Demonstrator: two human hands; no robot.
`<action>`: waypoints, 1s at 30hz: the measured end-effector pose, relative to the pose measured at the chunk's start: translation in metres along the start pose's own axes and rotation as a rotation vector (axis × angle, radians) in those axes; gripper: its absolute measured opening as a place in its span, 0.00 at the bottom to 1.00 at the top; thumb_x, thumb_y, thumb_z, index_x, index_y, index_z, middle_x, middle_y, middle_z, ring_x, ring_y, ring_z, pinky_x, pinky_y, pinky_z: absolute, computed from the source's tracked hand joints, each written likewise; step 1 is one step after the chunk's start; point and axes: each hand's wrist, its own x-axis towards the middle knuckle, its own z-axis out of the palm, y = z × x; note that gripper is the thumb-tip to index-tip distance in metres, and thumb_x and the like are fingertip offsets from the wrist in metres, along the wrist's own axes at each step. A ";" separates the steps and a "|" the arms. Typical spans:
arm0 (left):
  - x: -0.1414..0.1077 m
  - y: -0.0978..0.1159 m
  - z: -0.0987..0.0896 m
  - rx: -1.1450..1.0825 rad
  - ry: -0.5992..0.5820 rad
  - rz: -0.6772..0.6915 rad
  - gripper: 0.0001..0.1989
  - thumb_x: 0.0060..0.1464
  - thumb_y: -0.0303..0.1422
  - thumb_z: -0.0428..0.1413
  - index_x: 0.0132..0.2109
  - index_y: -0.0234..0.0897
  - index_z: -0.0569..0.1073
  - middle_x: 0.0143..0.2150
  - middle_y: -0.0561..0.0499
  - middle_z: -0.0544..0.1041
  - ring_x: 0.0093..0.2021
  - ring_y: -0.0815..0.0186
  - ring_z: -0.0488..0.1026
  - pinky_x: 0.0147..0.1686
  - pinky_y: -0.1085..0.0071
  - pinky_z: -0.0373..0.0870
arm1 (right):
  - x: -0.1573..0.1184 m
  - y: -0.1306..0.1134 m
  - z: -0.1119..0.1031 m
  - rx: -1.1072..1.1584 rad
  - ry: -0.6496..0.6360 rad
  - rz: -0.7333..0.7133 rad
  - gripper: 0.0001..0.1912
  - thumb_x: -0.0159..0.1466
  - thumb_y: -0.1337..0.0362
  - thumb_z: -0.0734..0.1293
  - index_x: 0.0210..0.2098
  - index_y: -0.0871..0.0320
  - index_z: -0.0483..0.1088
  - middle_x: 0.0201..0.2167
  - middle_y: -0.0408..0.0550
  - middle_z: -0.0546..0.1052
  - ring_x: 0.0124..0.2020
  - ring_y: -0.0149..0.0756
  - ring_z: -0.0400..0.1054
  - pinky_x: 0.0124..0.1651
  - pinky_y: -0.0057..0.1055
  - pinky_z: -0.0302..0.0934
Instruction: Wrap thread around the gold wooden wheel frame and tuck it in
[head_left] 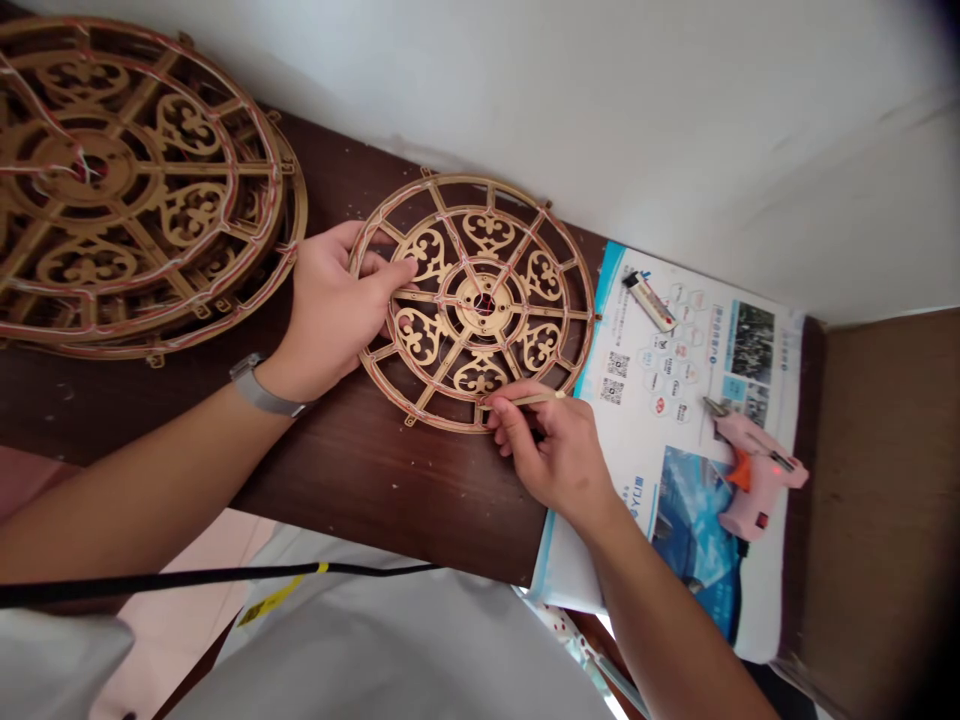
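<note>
A round gold openwork frame [450, 370] with scroll ornaments lies on the dark wooden table, touching the wall side. Red and white wires run along its rings and into its hub. My left hand [337, 290] grips its left rim, thumb on top and fingers underneath. Between the fingers of my right hand [551, 440] is a thin pale stick [536, 399], its tip touching the frame's lower rim. Some of the right fingers are hidden beneath the hand.
Several similar wired frames [142, 180] are stacked at the left. On the right, a printed sheet [637, 440] carries a lighter [649, 301] and a pink glue gun [757, 475] with a lit red switch. A white wall [600, 120] borders the table [420, 490]; a brown panel [877, 480] stands far right.
</note>
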 end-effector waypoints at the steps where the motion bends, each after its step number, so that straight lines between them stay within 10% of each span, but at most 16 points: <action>1: 0.000 0.000 0.000 0.006 0.002 0.001 0.08 0.54 0.26 0.69 0.39 0.41 0.79 0.23 0.58 0.72 0.16 0.68 0.67 0.14 0.69 0.65 | 0.000 0.000 0.000 0.004 -0.008 0.005 0.13 0.81 0.63 0.65 0.38 0.56 0.74 0.35 0.48 0.82 0.27 0.28 0.74 0.28 0.26 0.68; 15: 0.002 0.001 -0.003 0.038 -0.027 0.016 0.08 0.53 0.28 0.69 0.39 0.41 0.80 0.24 0.57 0.74 0.18 0.69 0.68 0.16 0.69 0.62 | -0.001 0.000 0.001 0.235 0.060 0.112 0.18 0.81 0.55 0.66 0.37 0.58 0.75 0.33 0.48 0.81 0.23 0.27 0.74 0.23 0.23 0.71; 30: 0.003 -0.005 -0.004 0.001 -0.045 0.013 0.10 0.56 0.28 0.70 0.41 0.40 0.78 0.24 0.57 0.72 0.17 0.68 0.69 0.14 0.70 0.66 | -0.002 -0.003 0.003 -0.024 0.106 -0.043 0.13 0.78 0.65 0.68 0.36 0.55 0.77 0.33 0.47 0.85 0.27 0.32 0.78 0.29 0.30 0.73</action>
